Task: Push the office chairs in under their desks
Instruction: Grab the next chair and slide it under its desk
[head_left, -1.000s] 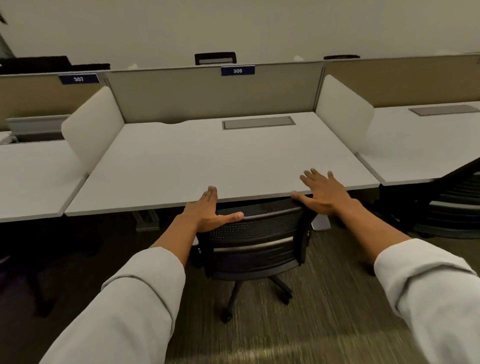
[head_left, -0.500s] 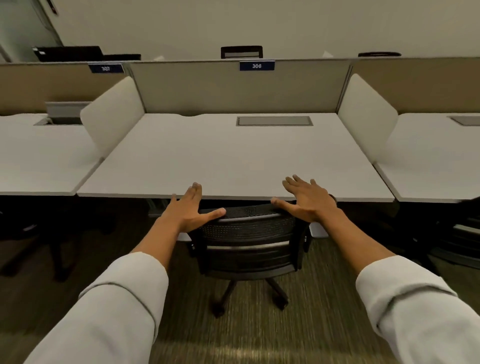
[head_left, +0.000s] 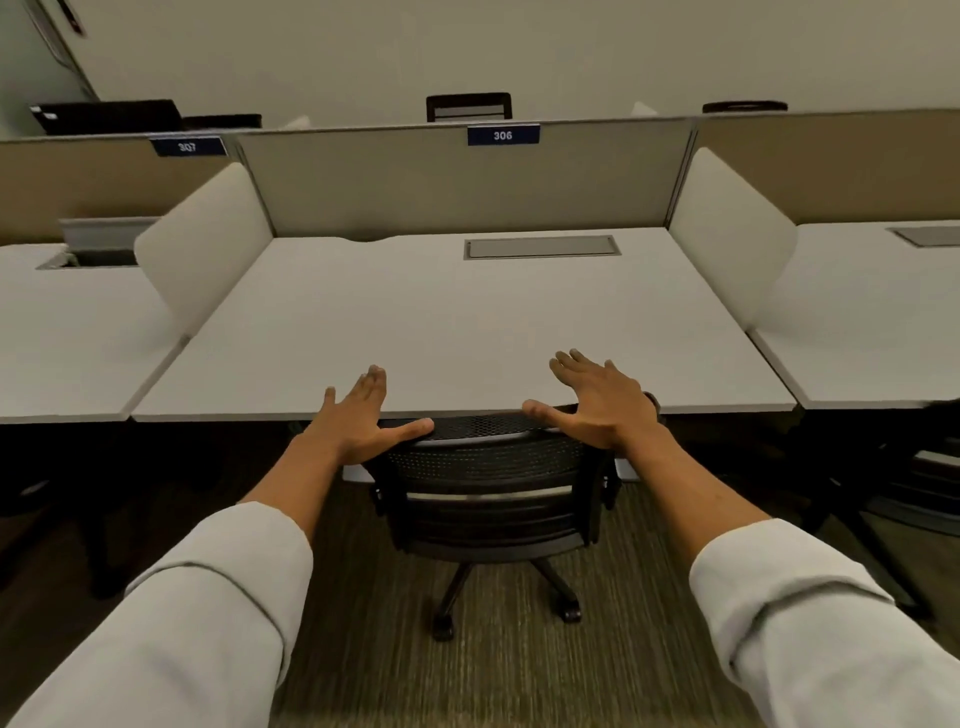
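A black mesh-backed office chair (head_left: 493, 499) stands tucked against the front edge of the white desk (head_left: 467, 322) labelled 306, its seat hidden under the desktop. My left hand (head_left: 358, 421) lies flat on the left top corner of the backrest, fingers spread, thumb along the rim. My right hand (head_left: 597, 405) lies flat on the right top corner, fingers stretched out over the desk edge. Neither hand curls around the backrest.
White side screens (head_left: 202, 244) and a beige back partition (head_left: 467, 182) bound the desk. Neighbouring desks lie left (head_left: 67, 332) and right (head_left: 872, 312). Another dark chair (head_left: 919, 478) stands at the right. Striped carpet (head_left: 493, 670) covers the floor.
The chair has rolled forward until its backrest meets the desk edge, both hands staying flat on its top. The view has swung right, centring desk 306.
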